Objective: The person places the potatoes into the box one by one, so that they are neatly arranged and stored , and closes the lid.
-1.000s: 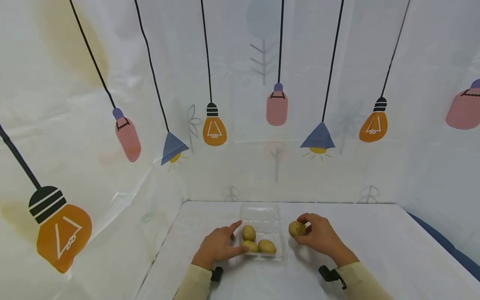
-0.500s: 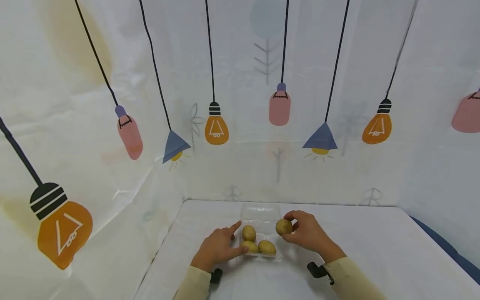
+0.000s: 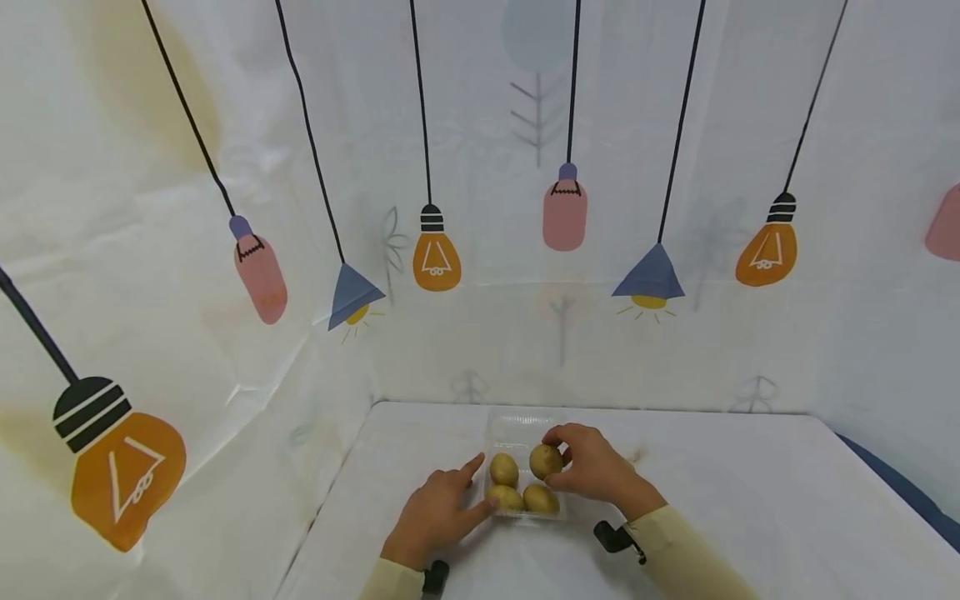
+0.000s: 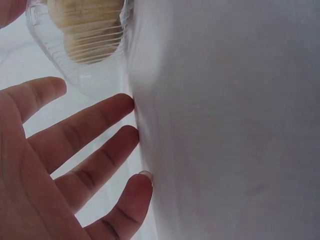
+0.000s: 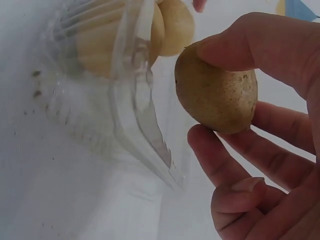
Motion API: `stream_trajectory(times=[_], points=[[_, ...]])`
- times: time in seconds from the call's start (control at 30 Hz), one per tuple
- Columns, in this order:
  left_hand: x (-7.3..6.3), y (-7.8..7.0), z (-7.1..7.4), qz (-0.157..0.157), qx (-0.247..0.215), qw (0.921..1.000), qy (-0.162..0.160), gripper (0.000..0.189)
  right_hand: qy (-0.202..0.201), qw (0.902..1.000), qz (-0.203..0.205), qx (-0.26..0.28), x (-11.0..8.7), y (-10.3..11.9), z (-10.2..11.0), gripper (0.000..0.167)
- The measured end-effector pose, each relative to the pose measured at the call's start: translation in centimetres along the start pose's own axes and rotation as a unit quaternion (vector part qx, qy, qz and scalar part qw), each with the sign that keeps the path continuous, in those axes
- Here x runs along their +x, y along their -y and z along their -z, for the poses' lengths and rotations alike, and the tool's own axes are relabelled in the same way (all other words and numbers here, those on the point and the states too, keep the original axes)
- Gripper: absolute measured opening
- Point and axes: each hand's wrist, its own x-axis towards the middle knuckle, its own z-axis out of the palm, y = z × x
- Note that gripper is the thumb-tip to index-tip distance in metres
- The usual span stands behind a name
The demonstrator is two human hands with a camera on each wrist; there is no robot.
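A clear plastic clamshell container (image 3: 517, 427) lies on the white table with its lid laid back. Inside it rest three potatoes, one at the back left (image 3: 503, 470), one at the front left (image 3: 506, 498) and one at the front right (image 3: 541, 500). My right hand (image 3: 596, 471) pinches another potato (image 5: 217, 92) between thumb and fingers, over the container's back right part and just above its rim in the right wrist view. My left hand (image 3: 437, 510) spreads round the container's left side, thumb at the front edge. In the left wrist view its fingers (image 4: 85, 125) are extended beside the ribbed wall.
The white-covered table (image 3: 720, 500) reaches back to a hanging white curtain (image 3: 480, 333) printed with lamps. More of that curtain hangs at the left. A dark blue strip (image 3: 892, 479) shows beyond the table's right edge.
My right hand has carried its potato leftward, from beside the container to over its back right part. My left hand has stayed at the container's left side.
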Motion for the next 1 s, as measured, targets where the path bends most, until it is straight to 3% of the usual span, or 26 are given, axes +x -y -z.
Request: stream_trajectory(times=[0.23, 0.47, 0.77, 1.0], points=[[-0.2, 0.6, -0.5, -0.019, 0.006, 0.9996, -0.021, 0.082, 0.031, 0.999, 0.031, -0.001, 0.7, 0.1, -0.3, 0.047], [0.0, 0.7, -0.4, -0.017, -0.002, 0.9997, -0.018, 0.079, 0.075, 0.9965, 0.035, 0.0, 1.9, 0.3, 0.0, 0.05], [0.0, 0.2, -0.2, -0.019, 0.0, 0.9998, -0.011, 0.079, 0.095, 0.9942, 0.05, -0.008, 2.8, 1.0, 0.3, 0.05], [0.1, 0.3, -0.1, -0.012, 0.005, 0.9999, -0.003, 0.079, 0.108, 0.9924, 0.038, -0.047, 3.5, 1.1, 0.1, 0.049]])
